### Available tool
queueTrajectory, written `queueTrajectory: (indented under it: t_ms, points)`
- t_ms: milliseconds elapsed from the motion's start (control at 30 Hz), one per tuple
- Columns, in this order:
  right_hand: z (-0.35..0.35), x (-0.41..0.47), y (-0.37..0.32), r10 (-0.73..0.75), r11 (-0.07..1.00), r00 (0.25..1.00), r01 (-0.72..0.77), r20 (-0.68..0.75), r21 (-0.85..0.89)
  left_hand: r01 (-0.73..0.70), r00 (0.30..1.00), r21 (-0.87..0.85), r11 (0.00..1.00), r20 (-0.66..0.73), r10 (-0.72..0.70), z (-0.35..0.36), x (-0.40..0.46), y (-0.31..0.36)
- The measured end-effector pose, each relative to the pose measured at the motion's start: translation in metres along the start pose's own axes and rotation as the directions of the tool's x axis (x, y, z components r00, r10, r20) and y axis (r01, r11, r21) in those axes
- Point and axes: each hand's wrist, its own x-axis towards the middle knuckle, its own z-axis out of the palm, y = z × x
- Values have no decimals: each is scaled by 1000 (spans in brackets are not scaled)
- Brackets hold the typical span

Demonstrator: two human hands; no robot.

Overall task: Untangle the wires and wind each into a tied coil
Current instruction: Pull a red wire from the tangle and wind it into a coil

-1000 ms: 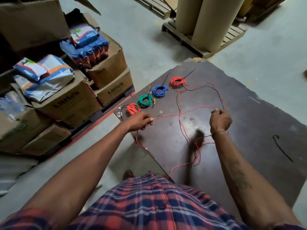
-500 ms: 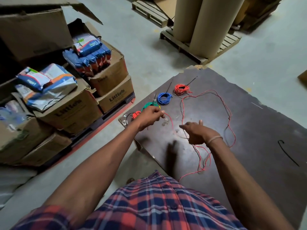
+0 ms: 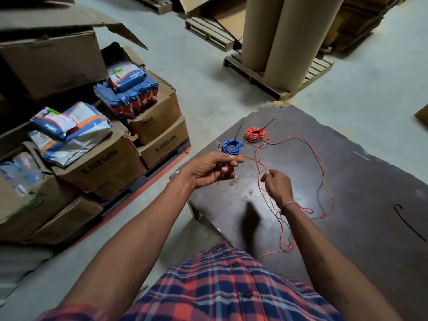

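Lying on grey concrete floor, a dark brown board served as worktop in a warehouse room (dim light). Two tied coils sat near its far edge: one blue coil, one red coil, just beside each other. One loose red wire looped over the board, a thinner dark wire tangled along it. Left hand pinched the red wire's end between thumb and fingers; right hand pinched the same wire, fingers curled. Two cardboard rolls stood on one wooden pallet. Stacked cardboard boxes with packets on left.
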Motion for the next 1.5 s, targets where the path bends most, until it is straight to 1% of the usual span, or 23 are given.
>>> queueTrajectory:
  t_ms: [67, 133, 167, 233, 267, 333, 367, 433, 533, 633, 733, 800, 833, 900, 1000, 1033, 1100, 1167, 1233, 1300, 1367, 1433, 1500]
  points:
    - [-2, 7, 5, 73, 997, 997, -73, -2, -23, -1, 1000, 46, 999, 22, 0, 0, -4, 1]
    - [-4, 10, 9, 120, 989, 993, -119, 12, -83, -24, 999, 22, 999, 34, 23, -2, -6, 2]
    - [-3, 11, 11, 121, 985, 991, -114, 50, -129, -42, 998, -14, 999, 42, 42, -2, -6, 2]
    - [-1, 7, 12, 81, 977, 973, -35, 216, -209, -84, 995, -105, 991, 38, 89, -2, -7, 5]
    - [1, 0, 9, 53, 970, 948, 26, 314, -240, -110, 993, -154, 982, 19, 114, -1, -6, 6]
    - [6, -17, 0, -10, 952, 872, 157, 490, -261, -184, 983, -217, 959, -31, 181, 4, -2, 7]
    - [7, -27, -7, -56, 939, 826, 234, 561, -251, -226, 974, -214, 950, -58, 219, 6, 1, 7]
    - [4, -47, -21, -160, 908, 735, 372, 659, -195, -287, 955, -127, 950, -109, 274, 11, 8, 5]
    - [-14, -66, -37, -236, 907, 646, 416, 726, -74, -283, 940, 137, 949, -155, 302, 17, 13, -4]
    - [-43, -68, -47, -318, 900, 630, 435, 708, 16, -226, 932, 432, 873, -165, 323, 18, 14, -18]
    - [-80, -58, -53, -412, 865, 633, 498, 655, 62, -187, 935, 679, 710, -99, 341, 16, 15, -32]
    - [-102, -47, -52, -452, 869, 637, 473, 624, 146, -161, 946, 785, 598, -50, 320, 20, 13, -41]
    - [-112, -42, -51, -474, 870, 644, 447, 601, 208, -169, 952, 789, 590, -24, 305, 24, 11, -45]
    - [-127, -29, -46, -516, 856, 680, 403, 521, 324, -209, 958, 730, 651, 20, 286, 36, 7, -53]
    - [-135, -8, -37, -534, 805, 770, 338, 350, 487, -257, 955, 608, 751, 39, 295, 58, 1, -61]
    - [-133, -2, -34, -527, 789, 796, 329, 296, 519, -268, 955, 545, 795, 43, 292, 64, 0, -62]
    - [-123, 6, -26, -499, 786, 837, 327, 226, 525, -293, 955, 382, 877, 81, 284, 76, -2, -64]
    - [-105, 7, -17, -430, 811, 876, 267, 221, 520, -313, 949, 214, 925, 106, 296, 85, -4, -64]
    - [-86, 3, -7, -356, 841, 893, 179, 274, 511, -333, 943, 95, 938, 56, 329, 91, -5, -62]
    - [-73, -8, 1, -315, 877, 878, 124, 361, 465, -355, 933, 21, 935, -60, 356, 93, -3, -60]
    - [-68, -23, 4, -300, 913, 824, 104, 480, 393, -380, 918, -20, 925, -131, 375, 93, -2, -62]
    - [-66, -42, 4, -306, 936, 732, 117, 608, 331, -394, 907, -19, 919, -168, 386, 96, -2, -67]
    - [-70, -57, 0, -317, 945, 621, 144, 717, 293, -402, 892, 19, 915, -217, 397, 98, 0, -73]
